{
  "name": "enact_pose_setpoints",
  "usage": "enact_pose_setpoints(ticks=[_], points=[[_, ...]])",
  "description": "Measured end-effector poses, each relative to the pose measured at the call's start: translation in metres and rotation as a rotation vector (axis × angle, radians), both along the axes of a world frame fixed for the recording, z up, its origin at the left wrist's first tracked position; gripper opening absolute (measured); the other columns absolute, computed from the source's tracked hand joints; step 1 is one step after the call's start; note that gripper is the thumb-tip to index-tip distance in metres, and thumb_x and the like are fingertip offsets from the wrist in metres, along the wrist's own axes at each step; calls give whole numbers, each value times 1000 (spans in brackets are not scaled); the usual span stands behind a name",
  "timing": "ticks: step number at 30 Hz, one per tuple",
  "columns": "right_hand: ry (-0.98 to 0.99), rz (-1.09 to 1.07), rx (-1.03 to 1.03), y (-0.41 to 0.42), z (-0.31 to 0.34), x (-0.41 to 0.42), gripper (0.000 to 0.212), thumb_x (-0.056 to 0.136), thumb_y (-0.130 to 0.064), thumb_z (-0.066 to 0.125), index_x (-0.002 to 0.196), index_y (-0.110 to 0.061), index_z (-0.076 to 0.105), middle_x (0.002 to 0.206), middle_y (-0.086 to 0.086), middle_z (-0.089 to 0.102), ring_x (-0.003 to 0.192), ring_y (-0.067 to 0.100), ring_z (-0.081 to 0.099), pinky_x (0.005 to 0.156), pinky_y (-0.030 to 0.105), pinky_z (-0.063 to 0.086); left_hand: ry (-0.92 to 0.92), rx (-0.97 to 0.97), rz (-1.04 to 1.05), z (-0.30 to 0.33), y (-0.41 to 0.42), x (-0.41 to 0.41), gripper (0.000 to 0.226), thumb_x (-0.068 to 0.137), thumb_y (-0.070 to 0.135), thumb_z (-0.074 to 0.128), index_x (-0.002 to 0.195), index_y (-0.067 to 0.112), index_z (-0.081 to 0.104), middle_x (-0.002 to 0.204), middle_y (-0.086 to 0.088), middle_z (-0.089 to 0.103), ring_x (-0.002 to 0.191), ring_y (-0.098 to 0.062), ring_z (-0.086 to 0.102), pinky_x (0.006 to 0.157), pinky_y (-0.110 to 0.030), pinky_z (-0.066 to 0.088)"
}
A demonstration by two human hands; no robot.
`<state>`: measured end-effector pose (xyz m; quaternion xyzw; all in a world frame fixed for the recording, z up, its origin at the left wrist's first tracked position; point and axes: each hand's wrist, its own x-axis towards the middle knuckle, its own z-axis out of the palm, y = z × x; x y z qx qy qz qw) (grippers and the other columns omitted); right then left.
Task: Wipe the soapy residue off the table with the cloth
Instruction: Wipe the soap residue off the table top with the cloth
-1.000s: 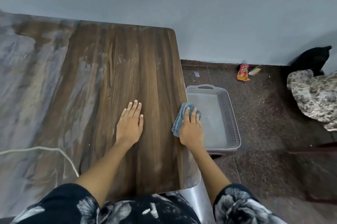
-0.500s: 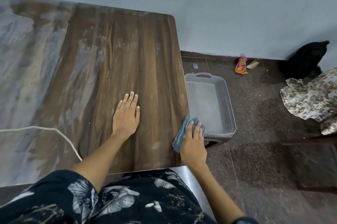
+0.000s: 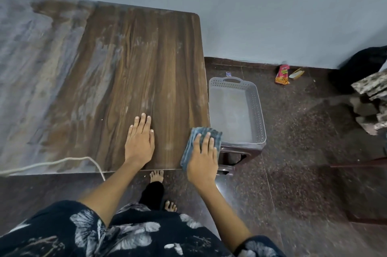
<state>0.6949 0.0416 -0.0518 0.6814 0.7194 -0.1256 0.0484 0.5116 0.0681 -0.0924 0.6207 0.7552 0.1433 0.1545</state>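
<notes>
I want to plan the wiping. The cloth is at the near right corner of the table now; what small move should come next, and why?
Probably slide the cloth left and away under the right hand, toward the grey residue. The wood by the right edge looks mostly clean, while the table is heavily smeared on its left. The left hand lies flat, bracing.
</notes>
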Motion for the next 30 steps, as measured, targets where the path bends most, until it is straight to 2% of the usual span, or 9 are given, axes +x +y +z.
enact_pose_setpoints(ticks=[3, 6, 7, 14, 17, 18, 21, 24, 30], points=[[-3, -16, -34, -31, -3, -6, 80, 92, -25, 50, 151, -8, -2, 157, 20, -5, 145, 34, -1, 117, 41, 2, 4, 6, 14, 1, -21, 6, 48, 100, 22, 30, 145, 8, 24, 155, -6, 18, 144, -22, 12, 116, -36, 9], [12, -18, 79, -49, -12, -22, 91, 57, -29, 84, 136, -4, 48, 142, 23, 43, 129, 37, 45, 104, 46, 36, 4, 4, 15, 1, -39, 9, 49, 100, 24, 29, 146, 9, 22, 155, -5, 17, 144, -20, 10, 117, -35, 9], [23, 6, 77, -53, -15, -27, 92, 49, -30, 88, 131, -4, 55, 137, 22, 49, 124, 36, 51, 101, 46, 38, 8, -4, 13, 2, -44, 9, 49, 100, 27, 25, 146, 10, 20, 155, -4, 15, 144, -19, 8, 117, -35, 8], [59, 78, 97, -52, -13, -51, 95, 40, -28, 90, 127, -6, 59, 135, 21, 51, 121, 36, 54, 99, 46, 39, 34, -47, -52, 2, -68, 0, 73, 85, 47, -2, 147, 14, 20, 155, 1, 13, 144, -16, 8, 114, -28, 3], [53, 138, 20, -53, -6, -66, 91, 70, -26, 75, 147, -9, 29, 153, 19, 12, 141, 36, 23, 114, 43, 9, 22, -72, -81, 3, -69, -8, 74, 84, 50, -2, 147, 17, 16, 156, 4, 10, 144, -13, 4, 113, -25, -1], [56, 142, 41, -53, -8, -73, 93, 68, -25, 77, 147, -9, 30, 154, 20, 15, 141, 36, 24, 116, 43, 7, 19, -76, -99, 5, -69, -12, 75, 83, 51, -3, 148, 18, 14, 156, 5, 7, 144, -11, 1, 112, -23, -2], [78, 152, 132, -52, -21, -92, 98, 32, -17, 90, 125, -5, 60, 133, 22, 53, 120, 38, 53, 111, 44, 22, 3, -78, -158, 10, -69, -22, 76, 81, 51, -7, 148, 22, 10, 155, 9, 1, 142, -6, -4, 111, -21, -6], [112, 143, 191, -48, -28, -118, 93, 33, -11, 90, 121, -3, 63, 130, 22, 55, 118, 39, 55, 109, 41, 8, -36, -77, -188, 14, -67, -42, 77, 79, 50, -9, 148, 23, 10, 153, 11, -1, 139, -2, -9, 110, -18, -7], [139, 164, 92, -40, -26, -195, 81, 42, -14, 89, 118, -4, 65, 127, 22, 57, 116, 38, 57, 109, 39, 7, -28, -112, -227, 18, -59, -107, 75, 79, 46, -10, 148, 20, 4, 157, 7, 1, 143, -5, -3, 109, -16, -7]])
